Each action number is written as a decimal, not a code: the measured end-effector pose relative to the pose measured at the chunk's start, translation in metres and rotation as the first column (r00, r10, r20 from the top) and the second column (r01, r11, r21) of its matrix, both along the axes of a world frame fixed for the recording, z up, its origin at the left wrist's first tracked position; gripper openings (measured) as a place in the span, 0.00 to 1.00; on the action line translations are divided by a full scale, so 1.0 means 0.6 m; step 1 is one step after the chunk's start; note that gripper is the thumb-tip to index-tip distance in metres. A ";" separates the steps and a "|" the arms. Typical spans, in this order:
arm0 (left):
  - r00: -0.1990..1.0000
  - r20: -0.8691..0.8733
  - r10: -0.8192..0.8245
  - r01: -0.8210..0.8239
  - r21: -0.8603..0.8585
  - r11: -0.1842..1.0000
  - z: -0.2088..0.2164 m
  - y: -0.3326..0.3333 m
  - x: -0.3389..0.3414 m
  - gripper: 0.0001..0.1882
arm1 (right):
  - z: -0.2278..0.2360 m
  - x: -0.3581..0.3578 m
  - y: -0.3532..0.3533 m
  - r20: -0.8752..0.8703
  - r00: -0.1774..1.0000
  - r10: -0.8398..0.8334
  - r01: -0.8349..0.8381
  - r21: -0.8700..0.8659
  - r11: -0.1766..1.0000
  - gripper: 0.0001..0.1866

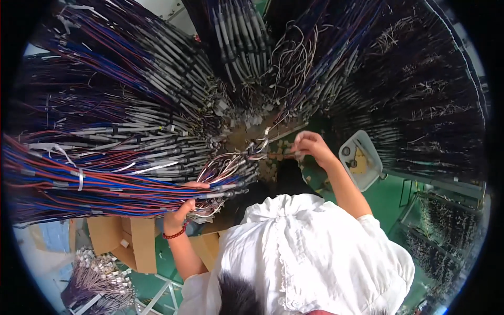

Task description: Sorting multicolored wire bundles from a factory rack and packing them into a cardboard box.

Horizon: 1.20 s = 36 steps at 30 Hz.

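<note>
My left hand (178,216), with a red bead bracelet at its wrist, is wrapped round a thick bundle of red, blue and black wires (121,184). A white strap (80,178) circles that bundle farther left. Loose white and pinkish wires (226,167) fan out at its right end, beside grey-sleeved cable ends. To the right of these ends, my right hand (313,148) is raised with thumb and fingers pinched together. What lies in the pinch is too small to make out. A white connector (266,131) shows just left of that hand.
Dense hanging bundles of grey-sleeved cables (178,73) surround the far side, with dark bundles (420,100) at right. A white plastic tub (371,181) holds yellowish pieces. Cardboard boxes (144,241) and a wire bunch (97,281) sit lower left. Racks (446,226) stand lower right.
</note>
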<state>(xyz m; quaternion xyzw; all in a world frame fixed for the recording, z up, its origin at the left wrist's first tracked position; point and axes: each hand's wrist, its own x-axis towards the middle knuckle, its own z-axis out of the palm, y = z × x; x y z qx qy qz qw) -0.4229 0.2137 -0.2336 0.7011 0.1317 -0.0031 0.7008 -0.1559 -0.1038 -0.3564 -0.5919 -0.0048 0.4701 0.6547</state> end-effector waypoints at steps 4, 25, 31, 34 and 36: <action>1.000 -0.005 0.006 -0.006 -0.006 1.000 -0.004 0.006 0.015 0.21 | -0.131 -0.036 -0.046 0.367 0.910 0.196 -0.085 -0.297 0.951 0.08; 0.994 0.036 0.099 -0.099 -0.008 0.995 -0.010 -0.013 -0.030 0.05 | 0.132 0.226 0.150 0.658 0.699 -0.281 0.264 0.128 0.956 0.27; 0.978 0.033 0.206 -0.207 0.066 0.976 -0.014 0.006 -0.008 0.03 | 0.100 0.235 -0.032 0.599 0.678 -0.426 0.466 0.098 0.879 0.27; 0.934 -0.088 0.347 -0.340 0.089 0.936 -0.036 0.013 0.005 0.02 | 0.093 0.206 -0.084 0.592 0.687 -0.421 0.522 0.001 0.853 0.22; 0.878 0.071 0.473 -0.475 0.017 0.880 -0.024 -0.031 0.082 0.23 | 0.057 0.192 -0.134 0.652 0.648 -0.393 0.561 -0.059 0.826 0.19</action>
